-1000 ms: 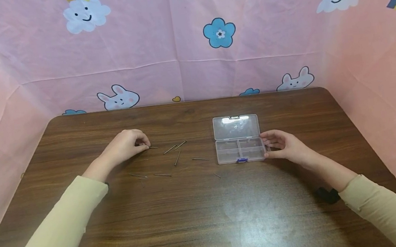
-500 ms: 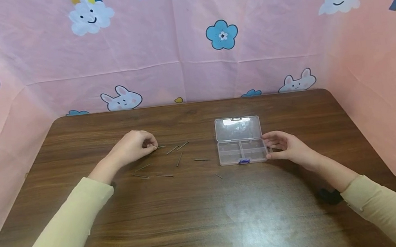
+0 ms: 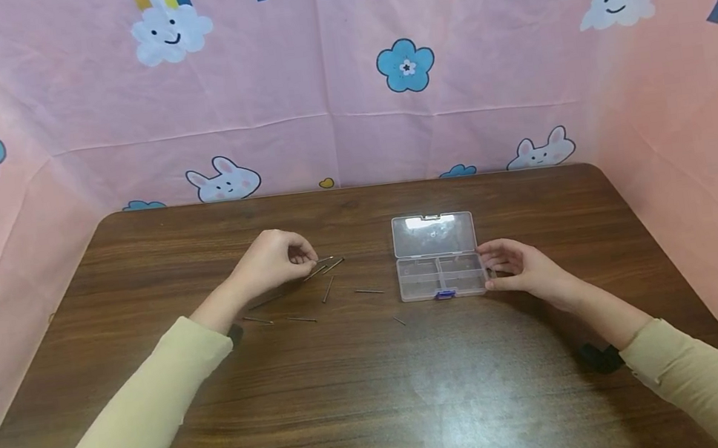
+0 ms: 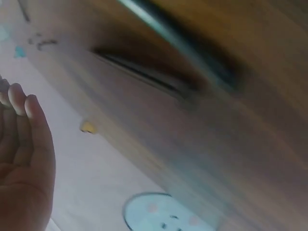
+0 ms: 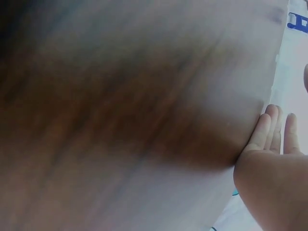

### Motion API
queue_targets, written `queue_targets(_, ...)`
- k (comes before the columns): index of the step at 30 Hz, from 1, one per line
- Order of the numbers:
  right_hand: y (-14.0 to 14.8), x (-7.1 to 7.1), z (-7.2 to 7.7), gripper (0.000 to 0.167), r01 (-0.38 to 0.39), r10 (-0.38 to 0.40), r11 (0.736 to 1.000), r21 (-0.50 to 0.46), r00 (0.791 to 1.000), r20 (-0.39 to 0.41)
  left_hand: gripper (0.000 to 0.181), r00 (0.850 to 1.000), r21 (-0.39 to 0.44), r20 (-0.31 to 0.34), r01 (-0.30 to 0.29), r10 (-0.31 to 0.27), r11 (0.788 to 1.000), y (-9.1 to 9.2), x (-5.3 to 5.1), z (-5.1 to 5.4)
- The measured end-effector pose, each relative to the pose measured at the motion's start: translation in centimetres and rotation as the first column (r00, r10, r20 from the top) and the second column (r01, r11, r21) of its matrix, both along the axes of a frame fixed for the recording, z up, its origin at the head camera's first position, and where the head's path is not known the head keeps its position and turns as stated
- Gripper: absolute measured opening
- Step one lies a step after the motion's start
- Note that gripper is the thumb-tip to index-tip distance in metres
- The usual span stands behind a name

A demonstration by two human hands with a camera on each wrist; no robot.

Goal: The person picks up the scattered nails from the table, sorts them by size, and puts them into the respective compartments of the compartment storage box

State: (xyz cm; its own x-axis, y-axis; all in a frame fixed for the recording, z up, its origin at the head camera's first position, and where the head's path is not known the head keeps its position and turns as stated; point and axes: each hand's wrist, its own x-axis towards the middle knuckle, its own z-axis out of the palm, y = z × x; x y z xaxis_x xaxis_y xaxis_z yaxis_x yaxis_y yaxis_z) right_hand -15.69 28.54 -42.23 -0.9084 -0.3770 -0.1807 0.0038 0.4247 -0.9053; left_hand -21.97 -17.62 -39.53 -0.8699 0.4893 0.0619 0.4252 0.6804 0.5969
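In the head view my left hand [image 3: 273, 264] pinches a thin metal nail [image 3: 326, 259] between thumb and fingertips, just above other nails on the table. Several loose nails lie about it, such as one nail [image 3: 329, 290] and another nail [image 3: 369, 291]. My right hand [image 3: 526, 271] holds the right end of a clear plastic compartment box [image 3: 412, 297], thumb at the front corner and fingers at the back. The box's lid [image 3: 433, 234] is raised, and a blue latch [image 3: 445, 294] sits at its front. The left wrist view shows a blurred nail [image 4: 183, 43] close up.
The brown wooden table [image 3: 382, 408] meets a pink patterned cloth [image 3: 275, 85] at the back and sides. A short nail [image 3: 399, 320] lies in front of the box. Beneath my right wrist is a dark object [image 3: 600, 357].
My left hand has moved to the right across the table, carrying the pinched nail over the other nails. My right hand stays at the box. The head view has shifted slightly.
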Motion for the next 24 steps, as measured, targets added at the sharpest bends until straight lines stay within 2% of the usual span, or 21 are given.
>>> queue_targets(6, 0.1, 0.0, 0.0, 0.062, 0.002, -0.002, 1.000, 0.002, 1.000, 0.014, 0.009, 1.000, 0.018, 0.006, 0.016, -0.016, 1.000, 2.5, 0.1, 0.3)
queue_targets(13, 0.2, 0.0, -0.1, 0.062, 0.002, -0.002, 1.000, -0.001, 1.000, 0.017, 0.009, 0.997, -0.013, -0.026, 0.071, -0.071, 0.997, 5.1, -0.3, 0.0)
queue_targets(24, 0.0, 0.0, 0.1, 0.062, 0.001, -0.001, 1.000, -0.001, 1.000, 0.028, 0.007, 0.990, -0.007, -0.029, 0.136, -0.136, 0.991, 8.7, -0.3, 0.0)
